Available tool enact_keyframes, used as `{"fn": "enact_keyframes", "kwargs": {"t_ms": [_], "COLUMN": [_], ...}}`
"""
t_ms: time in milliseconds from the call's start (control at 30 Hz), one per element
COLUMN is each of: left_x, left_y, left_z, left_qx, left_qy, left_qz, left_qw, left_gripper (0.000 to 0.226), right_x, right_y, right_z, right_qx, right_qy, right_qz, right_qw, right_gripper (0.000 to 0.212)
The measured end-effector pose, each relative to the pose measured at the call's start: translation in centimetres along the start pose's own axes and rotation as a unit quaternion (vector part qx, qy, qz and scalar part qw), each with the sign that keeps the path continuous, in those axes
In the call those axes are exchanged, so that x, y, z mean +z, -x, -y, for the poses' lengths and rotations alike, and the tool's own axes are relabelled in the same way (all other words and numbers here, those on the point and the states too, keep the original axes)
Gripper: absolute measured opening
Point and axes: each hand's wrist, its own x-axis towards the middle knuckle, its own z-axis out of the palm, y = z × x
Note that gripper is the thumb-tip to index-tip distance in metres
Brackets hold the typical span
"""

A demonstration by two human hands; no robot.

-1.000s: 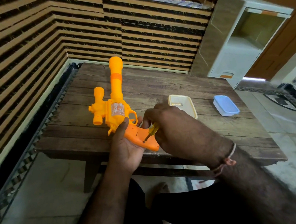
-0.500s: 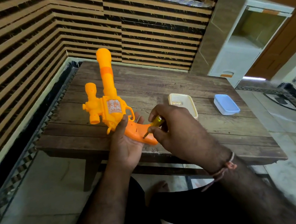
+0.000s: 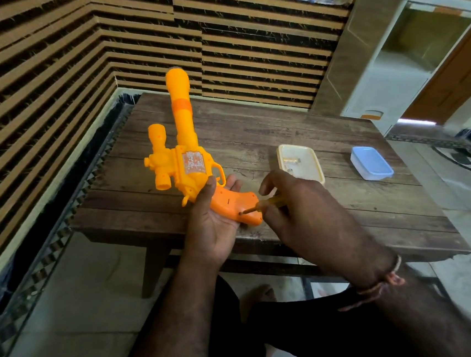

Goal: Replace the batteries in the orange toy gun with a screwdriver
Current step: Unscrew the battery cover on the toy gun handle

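Note:
The orange toy gun (image 3: 186,154) stands with its barrel pointing up and away, over the near left part of the wooden table (image 3: 252,125). My left hand (image 3: 212,223) grips its darker orange handle from below, thumb on the body. My right hand (image 3: 304,215) holds a small yellow-handled screwdriver (image 3: 263,206), lying almost level. Its metal tip touches a screw spot on the side of the handle. Most of the screwdriver handle is hidden under my fingers.
A cream tray (image 3: 301,162) with small metal parts in it lies on the table right of the gun. A blue lidded box (image 3: 371,162) sits farther right. A striped wall runs along the left and back; a white cabinet (image 3: 391,71) stands behind right.
The gun has tilted more upright and shifted slightly. My right hand has lowered the screwdriver from a steep angle to nearly level, tip still at the handle.

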Motion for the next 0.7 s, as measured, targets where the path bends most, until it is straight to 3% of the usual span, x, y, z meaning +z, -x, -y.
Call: {"fn": "enact_keyframes", "kwargs": {"t_ms": [100,167,300,533,700], "left_x": [0.04,0.03,-0.30,-0.35,-0.86], "left_y": [0.02,0.03,-0.19,-0.20,-0.54], "left_z": [-0.02,0.05,-0.06,0.10,0.32], "left_qx": [-0.005,-0.002,0.006,0.000,0.003], "left_qy": [0.001,0.001,-0.001,0.003,0.004], "left_qz": [-0.003,-0.006,-0.002,-0.003,0.005], "left_qw": [1.000,1.000,1.000,1.000,1.000], "left_gripper": [0.120,0.120,0.120,0.114,0.113], "right_x": [0.10,0.00,-0.14,0.38,0.61], "right_y": [0.02,0.11,0.36,0.12,0.07], "right_z": [-0.20,-0.21,-0.18,-0.25,-0.04], "right_qx": [0.014,0.012,0.006,0.006,-0.017], "right_qy": [0.044,0.028,0.009,0.037,-0.033], "right_qz": [-0.024,-0.024,0.006,-0.022,-0.025], "right_qw": [0.999,0.999,1.000,0.999,0.999], "right_gripper": [0.017,0.010,0.020,0.013,0.027]}}
